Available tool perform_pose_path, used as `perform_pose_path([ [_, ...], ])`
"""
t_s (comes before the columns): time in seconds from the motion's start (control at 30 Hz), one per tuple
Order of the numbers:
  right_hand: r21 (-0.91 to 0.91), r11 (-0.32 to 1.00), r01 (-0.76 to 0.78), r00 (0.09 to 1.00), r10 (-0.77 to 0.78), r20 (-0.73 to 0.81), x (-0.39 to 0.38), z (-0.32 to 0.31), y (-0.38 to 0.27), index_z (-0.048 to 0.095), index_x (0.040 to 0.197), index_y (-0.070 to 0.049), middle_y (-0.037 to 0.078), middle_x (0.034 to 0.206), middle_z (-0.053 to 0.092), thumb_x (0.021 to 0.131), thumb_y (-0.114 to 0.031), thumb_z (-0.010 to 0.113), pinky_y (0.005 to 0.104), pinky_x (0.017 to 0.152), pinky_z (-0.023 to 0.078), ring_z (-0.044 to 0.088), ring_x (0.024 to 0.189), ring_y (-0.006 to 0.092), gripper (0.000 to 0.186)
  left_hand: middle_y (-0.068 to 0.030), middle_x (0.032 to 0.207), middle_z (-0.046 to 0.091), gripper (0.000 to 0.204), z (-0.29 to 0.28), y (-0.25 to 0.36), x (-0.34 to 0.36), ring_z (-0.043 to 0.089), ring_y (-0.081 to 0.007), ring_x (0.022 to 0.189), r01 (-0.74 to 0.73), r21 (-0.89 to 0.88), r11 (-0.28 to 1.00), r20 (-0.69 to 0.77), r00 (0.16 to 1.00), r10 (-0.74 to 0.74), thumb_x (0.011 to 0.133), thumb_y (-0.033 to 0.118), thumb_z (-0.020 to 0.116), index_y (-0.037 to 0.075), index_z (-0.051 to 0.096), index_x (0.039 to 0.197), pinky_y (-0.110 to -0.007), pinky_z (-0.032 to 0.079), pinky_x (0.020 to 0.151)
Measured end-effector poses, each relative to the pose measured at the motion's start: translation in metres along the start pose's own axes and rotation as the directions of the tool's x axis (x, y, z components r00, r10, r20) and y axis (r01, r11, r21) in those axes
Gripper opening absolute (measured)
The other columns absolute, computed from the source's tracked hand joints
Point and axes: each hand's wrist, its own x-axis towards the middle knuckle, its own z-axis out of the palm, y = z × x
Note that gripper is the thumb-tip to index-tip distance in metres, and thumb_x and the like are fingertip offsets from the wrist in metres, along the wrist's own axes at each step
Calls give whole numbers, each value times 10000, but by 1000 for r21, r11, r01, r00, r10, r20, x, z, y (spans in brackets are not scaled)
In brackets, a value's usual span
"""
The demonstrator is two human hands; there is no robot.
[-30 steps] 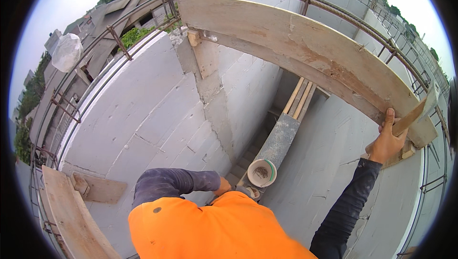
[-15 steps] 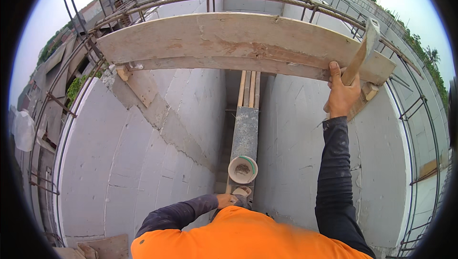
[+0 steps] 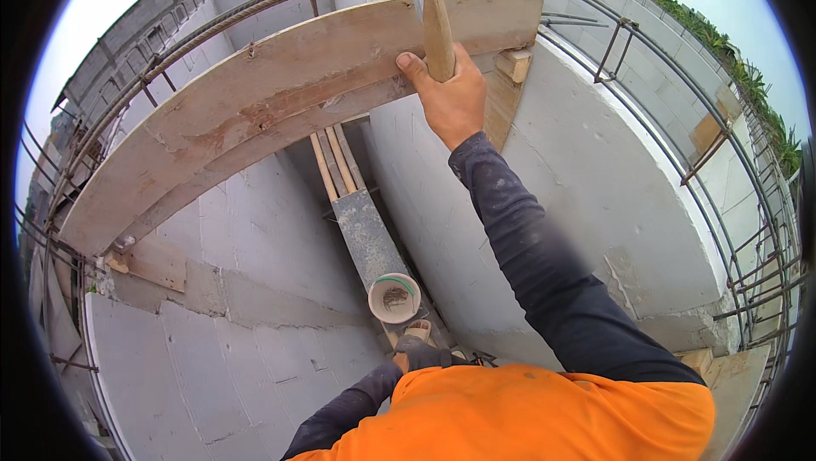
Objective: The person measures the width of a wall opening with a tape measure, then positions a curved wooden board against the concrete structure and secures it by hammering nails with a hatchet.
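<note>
The right grip (image 3: 456, 100) is wrapped round the pale wooden-handled tool with a grey metal head (image 3: 438, 36), which rises above the knuckles; its thumb seems pressed to the long brown wooden board (image 3: 255, 113), probably to steady it. The left grip (image 3: 401, 362) is partly hidden, its state unclear. Further out, a round white bucket (image 3: 380, 308) stands on the grey speckled plank (image 3: 365, 227), likely for easy reach

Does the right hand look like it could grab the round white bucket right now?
Probably not: the right hand grips a wooden-handled metal tool up by the long brown wooden board, and the bucket sits well below.
</note>
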Motion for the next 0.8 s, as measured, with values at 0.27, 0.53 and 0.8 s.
perform_pose_path([
  [0.27,75,997,1,1000,-3,23,-1,-8,15,678,901,-36,33,750,673,797,-475,892,300,646,540,647,670,136,500,-185,1356,633,540,-17,62,2,583,-321,1286,180,40,983,-38,983,-178,927,395,622,96,587,1374,-354,458,1061],
  [0.53,-56,983,172,985,-173,-3,5,-1,26,704,928,-45,33,728,673,829,-480,873,268,634,569,653,636,120,477,-137,1370,644,601,-10,57,-6,600,-285,1285,302,-164,939,-145,934,-326,848,399,730,148,601,1378,-336,477,1044],
  [0.8,-83,993,79,997,-77,25,6,-7,23,695,932,-31,38,734,670,816,-511,874,265,641,572,658,645,123,525,-89,1383,655,684,-21,56,13,617,-249,1283,376,-128,918,-116,913,-391,768,403,839,200,616,1382,-318,497,1026],
])
